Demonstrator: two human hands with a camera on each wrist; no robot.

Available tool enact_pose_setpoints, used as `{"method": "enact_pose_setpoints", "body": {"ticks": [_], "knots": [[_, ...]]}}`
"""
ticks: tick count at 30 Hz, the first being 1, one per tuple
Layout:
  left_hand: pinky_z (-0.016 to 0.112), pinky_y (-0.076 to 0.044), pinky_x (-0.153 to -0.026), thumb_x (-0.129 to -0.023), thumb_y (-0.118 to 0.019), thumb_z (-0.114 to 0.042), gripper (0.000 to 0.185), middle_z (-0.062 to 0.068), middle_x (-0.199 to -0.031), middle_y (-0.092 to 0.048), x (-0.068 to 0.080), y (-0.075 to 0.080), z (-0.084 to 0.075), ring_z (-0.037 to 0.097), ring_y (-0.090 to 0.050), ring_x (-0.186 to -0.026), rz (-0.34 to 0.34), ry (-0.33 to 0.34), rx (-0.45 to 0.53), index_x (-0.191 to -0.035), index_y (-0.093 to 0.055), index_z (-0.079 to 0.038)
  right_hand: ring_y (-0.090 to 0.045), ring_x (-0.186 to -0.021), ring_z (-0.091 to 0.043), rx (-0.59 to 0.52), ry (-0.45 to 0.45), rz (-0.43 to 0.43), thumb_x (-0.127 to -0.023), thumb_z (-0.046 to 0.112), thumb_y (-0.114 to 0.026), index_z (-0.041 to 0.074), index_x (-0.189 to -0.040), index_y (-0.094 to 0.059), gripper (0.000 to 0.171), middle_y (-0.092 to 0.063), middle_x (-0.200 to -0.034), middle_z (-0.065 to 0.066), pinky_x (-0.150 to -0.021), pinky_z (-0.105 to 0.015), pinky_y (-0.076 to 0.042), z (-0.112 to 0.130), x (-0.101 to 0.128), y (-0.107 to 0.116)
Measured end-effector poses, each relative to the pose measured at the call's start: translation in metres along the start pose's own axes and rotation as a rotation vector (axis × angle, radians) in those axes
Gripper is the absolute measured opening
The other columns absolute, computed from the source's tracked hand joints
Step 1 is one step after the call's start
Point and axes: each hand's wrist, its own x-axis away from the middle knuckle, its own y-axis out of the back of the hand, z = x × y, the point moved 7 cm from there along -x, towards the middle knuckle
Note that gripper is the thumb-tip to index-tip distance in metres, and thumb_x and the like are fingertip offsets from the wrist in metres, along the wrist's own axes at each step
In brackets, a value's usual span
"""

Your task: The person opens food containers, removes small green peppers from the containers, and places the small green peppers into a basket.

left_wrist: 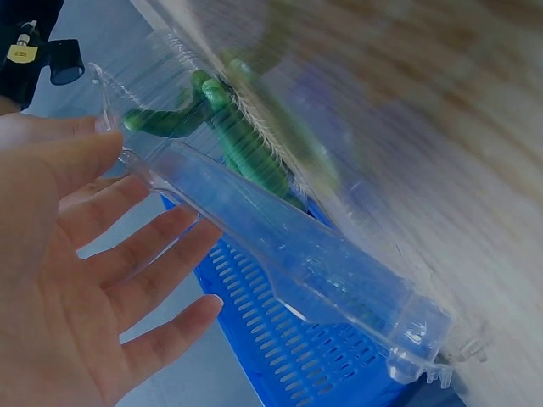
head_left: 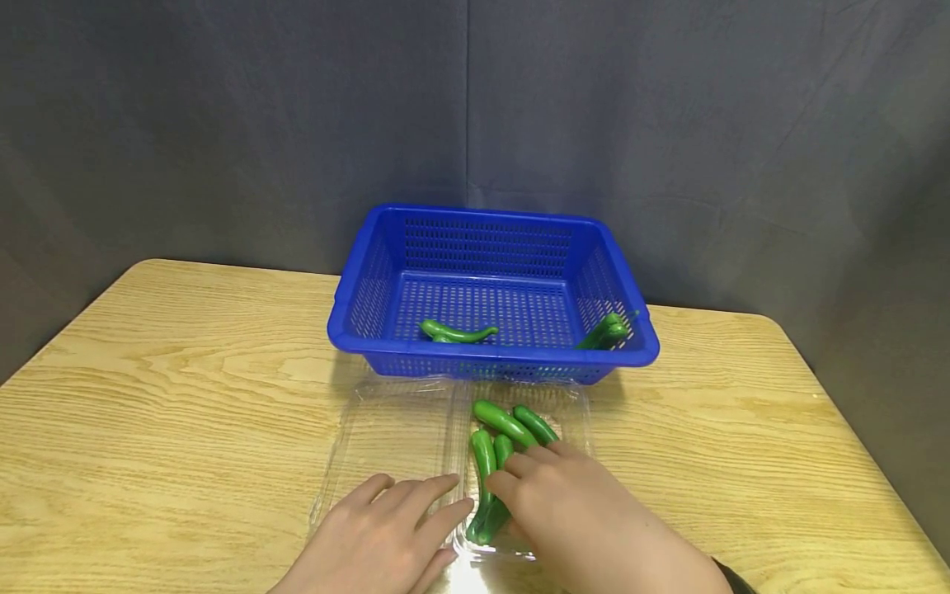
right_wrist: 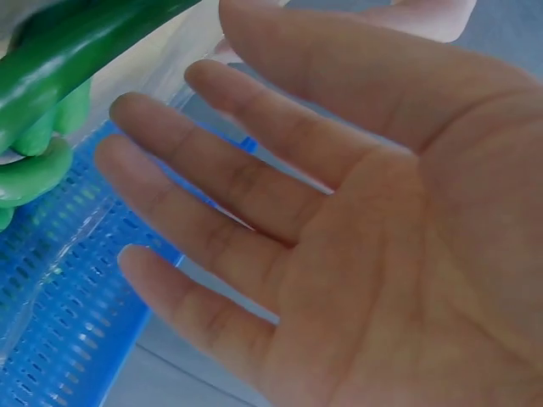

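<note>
An opened clear plastic clamshell box point(head_left: 404, 429) lies on the table, its two halves side by side. Several long, glossy green vegetables point(head_left: 499, 421), resembling small cucumbers, lie in its right half. My right hand point(head_left: 575, 499) is over that half, its fingers at the vegetables and partly hiding them. In the right wrist view the palm faces the camera, the fingers are loosely extended and nothing is in them. My left hand point(head_left: 386, 528) is over the left half, fingers spread toward the fold. The left wrist view has its fingertips right at the edge of the clear plastic point(left_wrist: 280, 246).
Behind the box stands a blue perforated basket point(head_left: 490, 353). Inside it, a curved green vegetable point(head_left: 460, 334) lies at the front left and more green vegetables point(head_left: 604, 332) at the right. A wooden table point(head_left: 185, 396) carries everything, backed by a dark grey curtain point(head_left: 223, 124).
</note>
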Motion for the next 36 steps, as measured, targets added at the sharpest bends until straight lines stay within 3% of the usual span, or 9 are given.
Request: {"method": "enact_pose_setpoints", "body": {"ticks": [9, 15, 23, 36], "knots": [[0.034, -0.055, -0.075, -0.085, -0.065, -0.038, 0.037, 0.002, -0.116, -0.068, 0.0, -0.001, -0.001, 0.014, -0.066, -0.097, 0.03, 0.024, 0.004, -0.116, -0.07, -0.017, -0.065, -0.088, -0.018, 0.138, 0.038, -0.07, -0.075, 0.03, -0.082, 0.016, -0.092, -0.072, 0.024, -0.068, -0.087, 0.003, -0.084, -0.037, -0.051, 0.009, 0.002, 0.0], [0.035, -0.055, -0.075, -0.085, -0.064, -0.038, 0.037, 0.002, -0.116, -0.068, 0.001, -0.001, -0.001, 0.014, -0.066, -0.096, 0.024, 0.024, -0.001, -0.115, -0.07, -0.017, -0.064, -0.088, -0.017, 0.186, 0.04, -0.079, -0.077, 0.018, -0.078, 0.014, -0.093, -0.073, 0.017, -0.067, -0.085, 0.002, -0.089, -0.038, -0.051, 0.011, 0.002, -0.004], [0.034, -0.055, -0.074, -0.084, -0.067, -0.039, 0.039, 0.002, -0.116, -0.068, 0.0, -0.001, 0.0, 0.014, -0.066, -0.096, 0.032, 0.023, 0.004, -0.116, -0.07, -0.018, -0.06, -0.076, -0.017, 0.269, 0.011, -0.092, -0.074, 0.015, -0.077, 0.015, -0.083, -0.071, 0.01, -0.062, -0.075, 0.002, -0.072, -0.033, -0.048, 0.008, 0.0, -0.009], [0.034, -0.055, -0.073, -0.09, -0.059, -0.039, 0.035, 0.003, -0.115, -0.068, 0.001, 0.0, -0.001, 0.015, -0.067, -0.095, 0.001, 0.016, -0.011, -0.115, -0.07, -0.017, -0.062, -0.076, -0.016, 0.223, 0.005, -0.045, -0.077, 0.012, -0.076, 0.013, -0.087, -0.068, 0.012, -0.066, -0.078, 0.002, -0.068, -0.03, -0.045, 0.013, -0.003, -0.015]]}}
